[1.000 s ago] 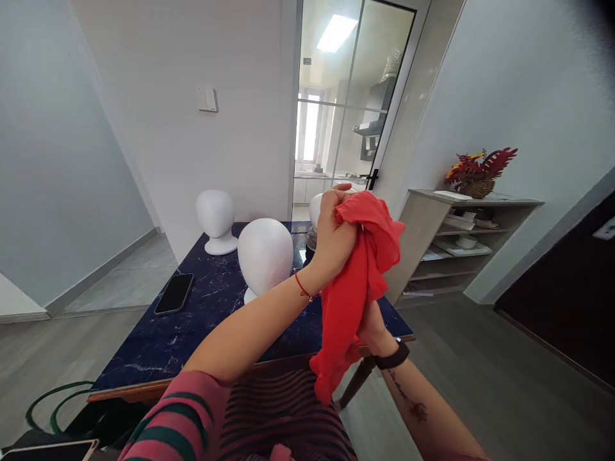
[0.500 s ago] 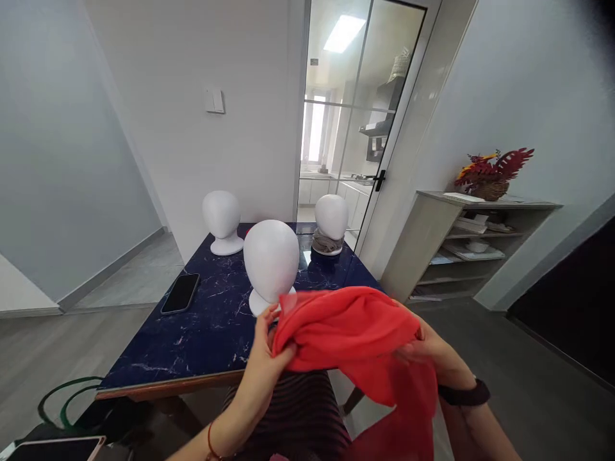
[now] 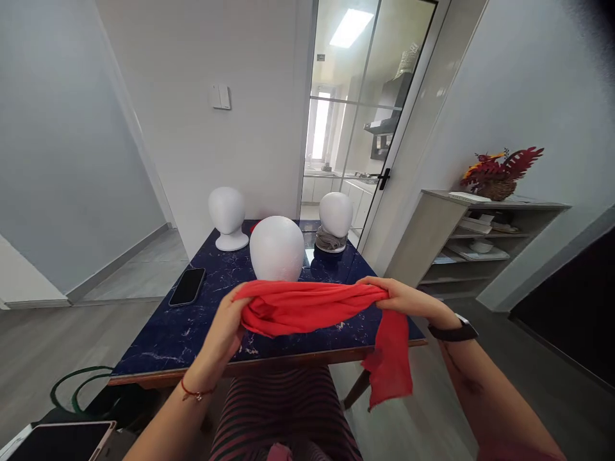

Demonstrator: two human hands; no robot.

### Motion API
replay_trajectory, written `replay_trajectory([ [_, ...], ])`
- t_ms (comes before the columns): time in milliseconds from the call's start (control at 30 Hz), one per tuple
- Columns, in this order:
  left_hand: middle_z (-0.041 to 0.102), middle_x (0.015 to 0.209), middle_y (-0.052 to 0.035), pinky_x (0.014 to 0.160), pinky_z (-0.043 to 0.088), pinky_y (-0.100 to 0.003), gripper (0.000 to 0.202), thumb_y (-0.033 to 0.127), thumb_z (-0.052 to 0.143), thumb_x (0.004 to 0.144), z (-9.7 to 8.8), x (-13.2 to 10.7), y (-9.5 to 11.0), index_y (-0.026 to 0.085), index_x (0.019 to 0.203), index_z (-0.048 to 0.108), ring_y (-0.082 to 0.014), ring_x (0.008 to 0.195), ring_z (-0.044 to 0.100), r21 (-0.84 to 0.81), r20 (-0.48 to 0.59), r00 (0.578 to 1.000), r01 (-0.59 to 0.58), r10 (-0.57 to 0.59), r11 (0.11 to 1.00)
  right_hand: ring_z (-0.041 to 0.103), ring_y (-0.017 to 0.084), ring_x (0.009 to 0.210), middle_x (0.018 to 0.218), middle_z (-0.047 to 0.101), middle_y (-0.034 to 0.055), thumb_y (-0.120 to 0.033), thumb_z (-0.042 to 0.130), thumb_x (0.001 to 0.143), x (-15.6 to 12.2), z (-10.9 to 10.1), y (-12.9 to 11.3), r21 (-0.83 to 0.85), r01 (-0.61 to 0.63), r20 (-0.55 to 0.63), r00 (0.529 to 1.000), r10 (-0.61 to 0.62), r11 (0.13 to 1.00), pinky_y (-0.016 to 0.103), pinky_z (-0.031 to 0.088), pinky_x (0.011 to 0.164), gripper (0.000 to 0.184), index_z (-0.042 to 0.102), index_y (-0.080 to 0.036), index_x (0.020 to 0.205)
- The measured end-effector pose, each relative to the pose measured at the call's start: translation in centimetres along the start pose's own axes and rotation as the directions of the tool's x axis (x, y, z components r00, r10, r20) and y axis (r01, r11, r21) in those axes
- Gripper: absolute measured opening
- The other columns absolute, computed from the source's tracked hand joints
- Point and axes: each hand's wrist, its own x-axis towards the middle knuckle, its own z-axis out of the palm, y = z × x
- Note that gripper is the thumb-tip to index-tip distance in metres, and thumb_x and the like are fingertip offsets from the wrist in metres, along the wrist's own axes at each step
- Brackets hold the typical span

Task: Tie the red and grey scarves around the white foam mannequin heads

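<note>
A red scarf (image 3: 307, 307), gathered into a loose band, is stretched level between my two hands over the near part of the table. My left hand (image 3: 230, 320) is closed round its left end. At the other end my right hand (image 3: 396, 298) grips the cloth, and a loose tail hangs from it past the table's front edge. Right behind the scarf stands a white mannequin head (image 3: 277, 248); the cloth hides its neck and base. Farther back are a bare white head (image 3: 227, 211) on the left and another head (image 3: 336, 214) on the right, with a grey-brown scarf (image 3: 330, 240) round its neck.
A phone (image 3: 187, 286) lies on the left of the dark blue marbled table (image 3: 158, 349). Something red (image 3: 254, 226) is partly hidden behind the middle head. At lower left is a tablet-like device (image 3: 67, 442). A shelf (image 3: 413, 237) and glass door (image 3: 355, 141) stand beyond.
The bunched scarf has been pulled out into a narrow level band. My left hand moved left, and my right hand moved up and slightly left. The view shifted slightly.
</note>
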Motion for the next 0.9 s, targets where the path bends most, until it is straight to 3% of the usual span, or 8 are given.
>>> replay_trajectory([
  [100, 0.07, 0.077, -0.0015, 0.063, 0.048, -0.022, 0.024, 0.023, 0.069, 0.061, -1.3, 0.3, 1.8, 0.016, 0.084, 0.069, -0.0147, 0.069, 0.063, 0.031, 0.033, 0.998, -0.061, 0.06, 0.998, 0.058, 0.021, 0.097, 0.104, 0.065, 0.0048, -0.03, 0.057, 0.081, -1.0, -0.7, 0.2, 0.074, -0.009, 0.079, 0.997, 0.003, 0.997, 0.032, 0.044, 0.089, 0.034, 0.062, -0.015, 0.111],
  [200, 0.068, 0.081, 0.0011, 0.06, 0.047, -0.02, 0.033, 0.019, 0.069, 0.065, -3.0, -0.2, 2.9, 0.022, 0.097, 0.067, -0.0119, 0.066, 0.06, 0.215, 0.291, 0.956, -0.029, -0.036, 0.976, 0.058, 0.023, 0.1, 0.107, 0.065, 0.0056, -0.037, 0.067, 0.076, -2.3, -1.4, 0.3, 0.158, -0.083, 0.161, 0.985, 0.057, 0.984, 0.032, 0.045, 0.089, 0.045, 0.062, -0.016, 0.116],
  [300, 0.068, 0.098, -0.0027, 0.083, 0.048, -0.029, 0.033, 0.018, 0.067, 0.07, -5.2, -0.1, 4.2, 0.027, 0.102, 0.07, -0.0189, 0.093, 0.062, 0.455, 0.514, 0.85, -0.153, -0.118, 0.878, 0.057, 0.022, 0.104, 0.114, 0.063, 0.0067, -0.035, 0.073, 0.072, -2.9, -2.4, 0.9, 0.237, -0.108, 0.119, 0.99, 0.081, 0.966, 0.03, 0.044, 0.091, 0.048, 0.062, -0.017, 0.116],
  [400, 0.067, 0.107, -0.008, 0.098, 0.041, -0.038, 0.015, 0.03, 0.063, 0.077, -7.4, 0.7, 5.8, 0.024, 0.082, 0.076, -0.0281, 0.115, 0.053, 0.544, 0.576, 0.81, -0.279, -0.11, 0.791, 0.06, 0.017, 0.084, 0.099, 0.065, 0.0066, -0.037, 0.072, 0.073, -2.2, -3.5, 1.0, 0.353, -0.104, 0.015, 0.994, 0.106, 0.93, 0.025, 0.047, 0.074, 0.049, 0.061, -0.015, 0.115],
  [533, 0.068, 0.101, -0.0093, 0.089, 0.046, -0.037, 0.033, 0.043, 0.078, 0.06, -9.0, 2.0, 8.0, 0.025, 0.087, 0.076, -0.0318, 0.109, 0.056, 0.429, 0.514, 0.853, -0.353, 0.097, 0.831, 0.045, 0.008, 0.055, 0.066, 0.053, -0.0031, -0.039, 0.072, 0.074, 1.6, -5.2, -0.7, 0.446, 0.068, -0.174, 0.985, 0.012, 0.893, 0.02, 0.037, 0.052, 0.045, 0.061, -0.016, 0.112],
  [633, 0.066, 0.1, -0.0043, 0.069, 0.05, -0.023, 0.049, 0.025, 0.088, 0.045, -9.0, 3.9, 9.9, 0.025, 0.091, 0.072, -0.0196, 0.086, 0.061, 0.319, 0.381, 0.884, -0.402, 0.272, 0.859, 0.04, 0.007, 0.053, 0.064, 0.048, -0.0048, -0.038, 0.072, 0.074, 6.2, -6.7, -3.3, 0.423, 0.239, -0.31, 0.945, -0.108, 0.874, 0.021, 0.033, 0.05, 0.038, 0.063, -0.018, 0.104],
  [767, 0.066, 0.087, -0.0013, 0.069, 0.049, -0.016, 0.028, 0.01, 0.078, 0.062, -8.0, 8.8, 12.1, 0.017, 0.086, 0.066, -0.0087, 0.076, 0.059, 0.058, 0.203, 0.871, -0.466, 0.447, 0.883, 0.039, 0.006, 0.053, 0.068, 0.053, -0.0025, -0.039, 0.071, 0.075, 13.0, -9.2, -6.4, 0.252, 0.4, -0.443, 0.857, -0.262, 0.881, 0.02, 0.03, 0.047, 0.032, 0.063, -0.016, 0.096],
  [900, 0.066, 0.083, -0.0008, 0.071, 0.053, -0.018, 0.017, 0.003, 0.068, 0.07, -6.9, 15.2, 13.4, 0.015, 0.081, 0.064, -0.0084, 0.076, 0.061, -0.099, 0.138, 0.874, -0.456, 0.466, 0.884, 0.037, 0.005, 0.052, 0.071, 0.055, -0.0015, -0.038, 0.065, 0.08, 19.5, -11.1, -6.9, 0.164, 0.409, -0.498, 0.82, -0.282, 0.898, 0.019, 0.028, 0.046, 0.024, 0.061, -0.015, 0.087],
])
